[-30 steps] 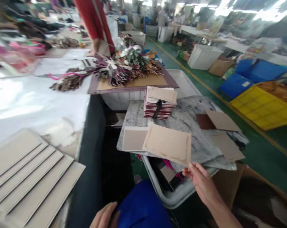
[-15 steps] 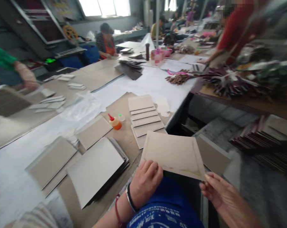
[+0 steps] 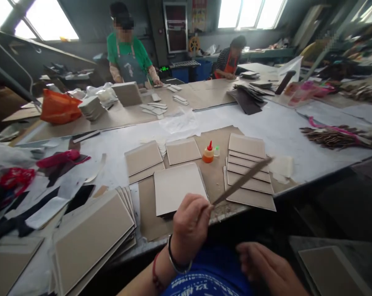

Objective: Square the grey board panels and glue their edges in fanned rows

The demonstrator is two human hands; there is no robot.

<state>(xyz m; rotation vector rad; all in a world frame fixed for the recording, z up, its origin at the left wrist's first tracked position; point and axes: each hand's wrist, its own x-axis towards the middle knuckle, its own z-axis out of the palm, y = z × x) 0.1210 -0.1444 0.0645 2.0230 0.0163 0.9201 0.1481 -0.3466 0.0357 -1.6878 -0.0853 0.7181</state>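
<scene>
My left hand [image 3: 192, 224], wearing a metal bangle and a red cord, pinches the near end of a thin cardboard panel [image 3: 243, 183]. The panel is tilted almost edge-on, its far end over a column of overlapping beige boards [image 3: 250, 183]. Just behind my left hand is a pile of boards with a pale top sheet [image 3: 178, 187]. My right hand [image 3: 261, 265] hovers low by my blue apron, apart from the panel, fingers loosely bent and slightly blurred, with nothing visible in them. A red-tipped glue bottle [image 3: 208, 153] stands between the boards.
More boards lie at the left [image 3: 95, 238] and behind the pile [image 3: 183, 151]. A clear plastic sheet [image 3: 179, 122] and dark stacked pieces [image 3: 249, 98] lie farther back. Across the table a person in green [image 3: 128, 57] works; another in an orange apron [image 3: 230, 61] sits beyond.
My view has swung left. The panel, earlier face-up between both hands, is now turned nearly edge-on in my left hand alone; my right hand has let go and dropped toward my lap.
</scene>
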